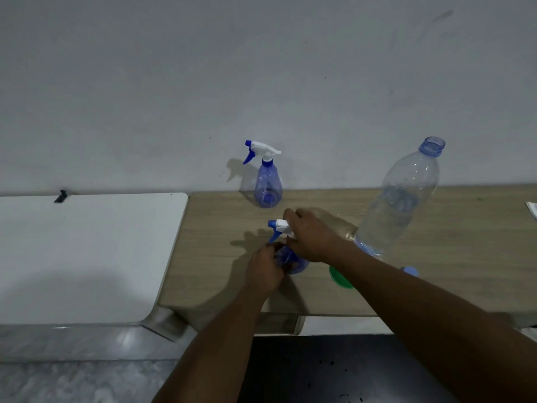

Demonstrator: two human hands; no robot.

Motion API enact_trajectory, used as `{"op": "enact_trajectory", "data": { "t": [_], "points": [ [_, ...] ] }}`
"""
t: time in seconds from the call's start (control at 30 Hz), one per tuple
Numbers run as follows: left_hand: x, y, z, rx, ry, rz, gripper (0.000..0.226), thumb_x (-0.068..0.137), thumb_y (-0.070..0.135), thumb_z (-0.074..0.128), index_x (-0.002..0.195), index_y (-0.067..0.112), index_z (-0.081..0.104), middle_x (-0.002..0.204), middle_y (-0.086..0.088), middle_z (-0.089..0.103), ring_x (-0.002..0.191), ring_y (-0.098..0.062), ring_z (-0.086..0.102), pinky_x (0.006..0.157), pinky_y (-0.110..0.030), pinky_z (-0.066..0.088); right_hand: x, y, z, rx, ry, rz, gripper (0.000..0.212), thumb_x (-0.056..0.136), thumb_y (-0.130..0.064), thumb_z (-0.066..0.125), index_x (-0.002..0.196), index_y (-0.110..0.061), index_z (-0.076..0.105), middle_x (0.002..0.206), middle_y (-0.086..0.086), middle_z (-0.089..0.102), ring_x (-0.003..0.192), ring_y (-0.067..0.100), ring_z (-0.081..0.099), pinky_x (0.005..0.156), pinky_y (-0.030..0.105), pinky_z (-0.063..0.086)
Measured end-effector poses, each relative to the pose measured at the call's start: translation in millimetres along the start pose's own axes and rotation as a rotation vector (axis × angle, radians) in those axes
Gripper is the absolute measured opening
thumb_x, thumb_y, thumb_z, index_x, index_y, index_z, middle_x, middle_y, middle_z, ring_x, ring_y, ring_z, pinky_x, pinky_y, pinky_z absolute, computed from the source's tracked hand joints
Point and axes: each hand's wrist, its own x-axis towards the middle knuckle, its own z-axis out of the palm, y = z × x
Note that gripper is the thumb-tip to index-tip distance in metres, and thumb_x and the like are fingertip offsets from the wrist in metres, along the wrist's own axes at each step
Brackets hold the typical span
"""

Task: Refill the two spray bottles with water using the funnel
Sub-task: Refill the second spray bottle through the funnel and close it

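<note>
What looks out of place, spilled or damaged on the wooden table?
Nothing is clearly spilled or broken. The large water bottle stands uncapped and seems to lean right, perhaps only from the wide lens; a blue cap lies on the wooden table. The left hand and right hand hold the near spray bottle.

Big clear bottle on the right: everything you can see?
The water bottle is large, clear, blue-tinted plastic with a faint label band round its middle. Its threaded neck is open, uncapped. It stands on its base on the wooden table, leaning in this wide view, right of the right hand, which does not touch it. The forearm hides part of its base. Water level unclear.
</note>
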Motion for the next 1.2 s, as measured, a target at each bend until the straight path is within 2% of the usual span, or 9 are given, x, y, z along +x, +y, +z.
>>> {"op": "enact_trajectory", "data": {
  "t": [0.13,0.43,0.53,0.6,0.77,0.9,0.97,1.07,1.2],
  "points": [
    [1,-4,1,0.045,-0.015,0.015,0.039,0.083,0.026,0.075,0.120,0.026,0.062,0.116,-0.001,0.066,0.103,-0.018,0.064,0.091,-0.038,0.052,-2,1,6,-0.034,0.045,0.007,0.040,0.091,-0.029,0.063,0.123,-0.018,0.041,0.111,0.009,0.055,0.098,0.024,0.054,0.079,0.037,0.050],
    [7,-12,0,-0.032,-0.024,0.022,0.059,0.079,0.030,0.080,0.134,0.031,0.057,0.124,0.002,0.065,0.110,-0.018,0.063,0.094,-0.037,0.050,0,5,6,0.073,-0.018,-0.036,0.048,0.083,-0.010,0.068,0.124,-0.012,0.042,0.115,0.011,0.048,0.103,0.025,0.046,0.080,0.032,0.041],
    [7,-13,-3,-0.030,-0.024,0.045,0.050,0.083,0.030,0.077,0.131,0.028,0.060,0.119,0.001,0.067,0.107,-0.017,0.064,0.091,-0.032,0.050,-1,8,7,0.050,-0.024,-0.008,0.063,0.078,-0.024,0.075,0.130,-0.019,0.039,0.114,0.009,0.044,0.101,0.024,0.044,0.082,0.036,0.046],
    [8,-14,-2,-0.038,-0.029,0.026,0.050,0.081,0.029,0.079,0.128,0.025,0.061,0.115,0.005,0.066,0.104,-0.014,0.063,0.089,-0.030,0.049,-1,6,13,0.016,0.026,0.022,0.055,0.084,-0.028,0.071,0.128,-0.021,0.039,0.111,0.011,0.047,0.099,0.026,0.049,0.077,0.034,0.045],
    [8,-16,-6,-0.021,-0.020,0.011,0.056,0.082,0.023,0.078,0.133,0.030,0.057,0.121,0.008,0.065,0.109,-0.014,0.063,0.094,-0.035,0.052,3,8,11,0.109,-0.059,-0.001,0.062,0.081,-0.012,0.070,0.132,-0.022,0.038,0.117,0.010,0.045,0.103,0.026,0.047,0.080,0.034,0.044],
    [9,-19,-8,0.028,-0.001,0.010,0.046,0.083,0.016,0.074,0.126,0.030,0.062,0.116,0.005,0.070,0.105,-0.013,0.066,0.093,-0.036,0.054,2,5,16,0.076,-0.006,0.024,0.062,0.083,-0.033,0.074,0.133,-0.025,0.038,0.115,0.010,0.048,0.101,0.026,0.051,0.082,0.036,0.048],
    [10,-21,-6,0.005,-0.015,-0.013,0.052,0.081,0.019,0.078,0.128,0.032,0.061,0.120,0.006,0.069,0.105,-0.013,0.066,0.093,-0.038,0.055,4,1,18,0.055,0.038,0.004,0.050,0.088,-0.022,0.069,0.130,-0.021,0.042,0.112,0.011,0.050,0.099,0.029,0.054,0.077,0.033,0.046],
    [9,-23,-9,-0.014,-0.013,-0.021,0.054,0.083,0.018,0.075,0.132,0.033,0.058,0.124,0.004,0.068,0.106,-0.014,0.066,0.094,-0.039,0.055,5,1,13,0.107,-0.042,-0.032,0.063,0.080,-0.010,0.071,0.134,-0.019,0.041,0.118,0.011,0.049,0.102,0.027,0.051,0.079,0.034,0.044],
    [6,-26,-11,-0.027,0.013,-0.005,0.049,0.084,0.016,0.072,0.128,0.033,0.061,0.116,0.002,0.071,0.104,-0.015,0.067,0.091,-0.037,0.055,4,-1,14,0.069,-0.038,0.001,0.071,0.078,-0.032,0.079,0.136,-0.024,0.039,0.116,0.008,0.047,0.101,0.026,0.050,0.082,0.039,0.048]
  ]
}}
